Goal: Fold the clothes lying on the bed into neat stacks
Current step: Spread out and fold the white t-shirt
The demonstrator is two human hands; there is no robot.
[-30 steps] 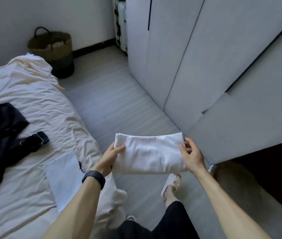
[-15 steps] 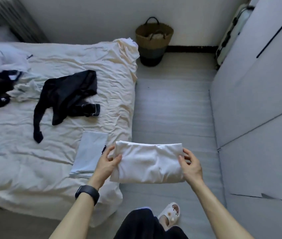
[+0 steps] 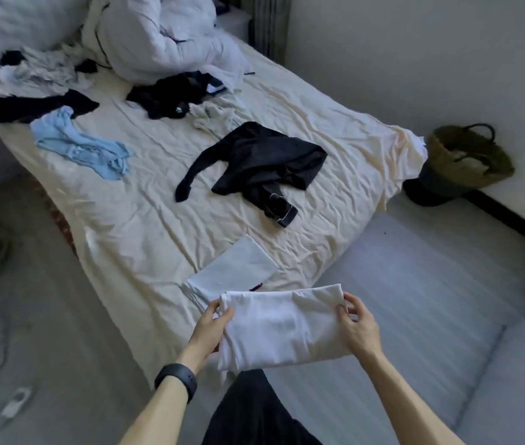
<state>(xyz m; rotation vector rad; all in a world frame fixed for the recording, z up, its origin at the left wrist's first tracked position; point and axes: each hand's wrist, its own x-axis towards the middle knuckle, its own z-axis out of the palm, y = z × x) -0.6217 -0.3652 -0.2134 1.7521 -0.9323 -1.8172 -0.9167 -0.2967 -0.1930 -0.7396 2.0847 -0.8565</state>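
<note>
Head view: left hand and right hand each grip an end of a folded white shirt over the bed corner — beside one folded piece. Black top, blue garment and more lie unfolded — most work likely remains.

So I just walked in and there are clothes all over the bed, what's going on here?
A person is folding laundry. The left hand and right hand grip a folded white garment by its ends, at the near corner of the bed. A folded pale garment lies on the bed just beyond. A black long-sleeved top, a light blue garment and a dark heap are not yet folded.
</note>
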